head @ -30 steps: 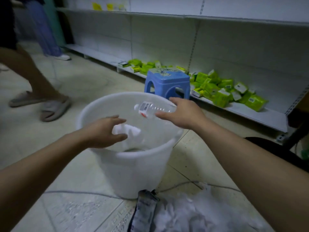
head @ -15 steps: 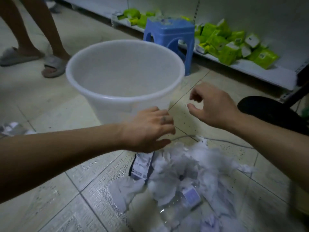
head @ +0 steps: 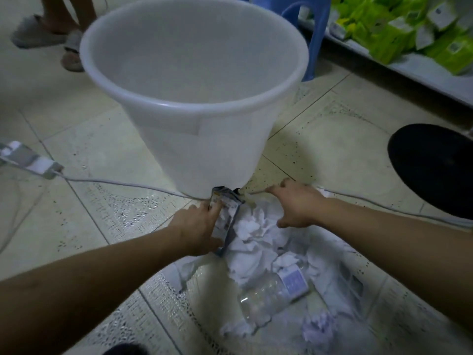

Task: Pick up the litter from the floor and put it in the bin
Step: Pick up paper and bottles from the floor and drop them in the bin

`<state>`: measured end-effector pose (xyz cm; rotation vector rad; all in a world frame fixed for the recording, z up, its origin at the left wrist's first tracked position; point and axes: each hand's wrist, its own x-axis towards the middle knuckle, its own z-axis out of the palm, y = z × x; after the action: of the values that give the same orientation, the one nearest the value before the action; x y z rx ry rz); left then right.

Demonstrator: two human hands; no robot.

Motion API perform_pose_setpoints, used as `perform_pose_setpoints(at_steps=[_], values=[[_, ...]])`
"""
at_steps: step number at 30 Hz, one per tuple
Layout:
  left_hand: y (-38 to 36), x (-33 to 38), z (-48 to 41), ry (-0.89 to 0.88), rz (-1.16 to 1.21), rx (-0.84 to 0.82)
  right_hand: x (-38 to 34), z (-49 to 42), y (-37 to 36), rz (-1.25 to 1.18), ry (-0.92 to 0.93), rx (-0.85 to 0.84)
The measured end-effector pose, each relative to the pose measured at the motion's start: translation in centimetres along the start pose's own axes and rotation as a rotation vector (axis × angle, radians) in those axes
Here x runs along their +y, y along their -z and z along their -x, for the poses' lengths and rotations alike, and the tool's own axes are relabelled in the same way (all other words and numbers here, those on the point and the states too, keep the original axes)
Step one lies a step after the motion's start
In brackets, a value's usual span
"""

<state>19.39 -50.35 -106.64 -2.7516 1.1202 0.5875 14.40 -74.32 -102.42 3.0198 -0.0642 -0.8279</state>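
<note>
A white plastic bin (head: 202, 119) stands on the tiled floor just beyond my hands. In front of it lies a heap of crumpled white paper (head: 256, 237) with a clear plastic bottle (head: 271, 293) at its near side. A dark foil wrapper (head: 226, 219) lies against the foot of the bin. My left hand (head: 197, 231) has its fingers closed around the wrapper's left edge. To the right, my right hand (head: 294, 203) rests on the far edge of the paper heap, fingers spread and curled downward onto the paper.
A white cable (head: 107, 181) crosses the floor under the bin, running from a power strip (head: 28, 160) at the left. A black round object (head: 435, 167) sits at the right. Behind are a blue stool (head: 307, 26), a low shelf with green packs (head: 399, 34), and a person's slippered feet (head: 51, 37).
Both hands dropped from near the bin's rim to the floor. The left hand took hold of the wrapper and the right hand landed on the paper heap. The camera moved closer and lower.
</note>
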Motion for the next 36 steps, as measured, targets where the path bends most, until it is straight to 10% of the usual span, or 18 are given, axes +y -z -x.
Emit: perform_pose_setpoints(at_steps=[9, 30, 36], values=[[-3.5, 2.5, -3.2, 0.247, 0.545, 0.067, 1.5, -0.8, -2.9, -0.178, -0.087, -0.013], [7.0, 5.7, -0.5, -0.128, 0.306, 0.498, 5.3, 3.6, 4.1, -0.873, -0.136, -0.113], [12.3, 7.2, 0.1, -0.222, 0.342, 0.506, 7.3, 5.9, 6.9, -0.948, -0.214, 0.185]])
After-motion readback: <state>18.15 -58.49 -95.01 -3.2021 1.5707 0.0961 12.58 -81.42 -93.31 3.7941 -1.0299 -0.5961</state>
